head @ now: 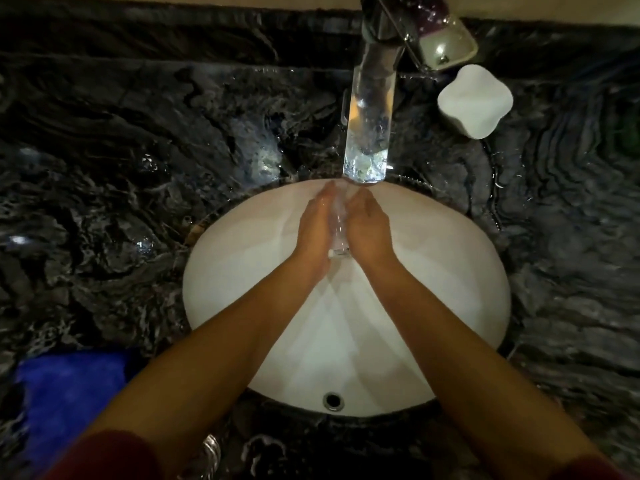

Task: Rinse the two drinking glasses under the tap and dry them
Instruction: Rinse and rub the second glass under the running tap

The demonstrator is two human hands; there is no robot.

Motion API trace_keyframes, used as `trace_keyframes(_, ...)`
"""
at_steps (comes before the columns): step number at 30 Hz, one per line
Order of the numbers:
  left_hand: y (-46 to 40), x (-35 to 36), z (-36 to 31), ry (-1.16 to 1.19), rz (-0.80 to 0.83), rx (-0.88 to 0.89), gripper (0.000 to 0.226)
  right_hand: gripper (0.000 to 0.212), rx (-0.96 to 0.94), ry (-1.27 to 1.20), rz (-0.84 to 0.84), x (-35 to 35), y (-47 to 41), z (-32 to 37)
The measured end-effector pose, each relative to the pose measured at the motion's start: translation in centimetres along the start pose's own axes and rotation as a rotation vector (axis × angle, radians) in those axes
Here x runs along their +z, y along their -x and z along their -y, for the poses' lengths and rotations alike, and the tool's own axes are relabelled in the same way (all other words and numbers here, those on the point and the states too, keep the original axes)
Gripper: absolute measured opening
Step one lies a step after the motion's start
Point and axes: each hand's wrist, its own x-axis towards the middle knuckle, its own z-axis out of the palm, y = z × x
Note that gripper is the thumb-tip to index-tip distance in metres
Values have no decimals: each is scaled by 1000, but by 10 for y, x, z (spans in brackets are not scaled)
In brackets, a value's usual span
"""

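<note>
Both hands sit over the far half of the white basin [450,306], just below the tap spout [369,133]. Left hand [313,230] and right hand [369,226] face each other w/ a clear drinking glass [337,233] pressed between the palms, fingers straight and pointing toward the spout. Glass lies lengthwise, its thick base [339,251] toward the wrists; its mouth end is hidden by fingertips and blur. Water looks to be running over it, hard to be sure.

Relative to the basin: tap rises from the tabletop [138,150] at the far rim, chrome, reflective. Right of the tap, a white lobed container [474,100], and behind it a clear-and-white bottle-like item [446,43], partly cut off by the frame edge. Left-near of the basin, a blue cloth [69,403] lies on the dark veined stone. At the near rim, something glassy [211,452] shows beside the left forearm — poss. the second glass, can't tell. Overflow hole [333,400] sits in the near wall of the basin. Red sleeves [104,459] at the bottom edge.
</note>
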Motion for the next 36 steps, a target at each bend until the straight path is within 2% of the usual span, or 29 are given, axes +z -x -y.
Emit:
trace_keyframes(2, -3, 1, 1, 47, -7, -12, 48, 36, -133, 128, -31, 3, 10, -4)
trace_keyframes(4, -2, 2, 1, 71, -12, -20, 50, 49, -219, 243, -63, 6, 18, -5)
trace_keyframes(7, -1, 4, 4, 69, -33, -84, 46, 63, -173, 299, -86, 2, 23, -5)
trace_keyframes(12, -1, 13, -17, 108, -100, -181, 46, 71, 10, 336, 1, -11, 2, 15)
trace_keyframes(15, 3, 21, -23, 138, -132, -159, 50, 77, 37, 396, 19, -16, -12, 22)
trace_keyframes(18, 8, 26, -23, 121, -175, -112, 43, 87, 29, 422, 68, -19, -19, 20)
trace_keyframes(20, 9, 22, -22, 85, -180, -58, 33, 92, 38, 380, 151, -23, -20, 17)
trace_keyframes(22, 10, 12, -20, 33, -137, 13, 31, 80, 103, 189, 309, -30, -24, 16)
trace_keyframes(24, 9, 1, -19, -57, -53, 92, 34, 65, 196, 17, 528, -42, -26, 21)
trace_keyframes(26, 8, -5, -22, -113, 35, 123, 37, 62, 271, -93, 693, -51, -29, 23)
trace_keyframes(29, 3, -13, -27, -81, 120, 122, 49, 57, 317, -226, 787, -55, -31, 22)
trace_keyframes(33, 1, -16, -24, -118, 113, 170, 22, 41, 371, -509, 699, -52, -23, 16)
trace_keyframes(36, 6, -10, -18, -171, 16, 245, 14, 28, 286, -485, 362, -39, -12, 11)
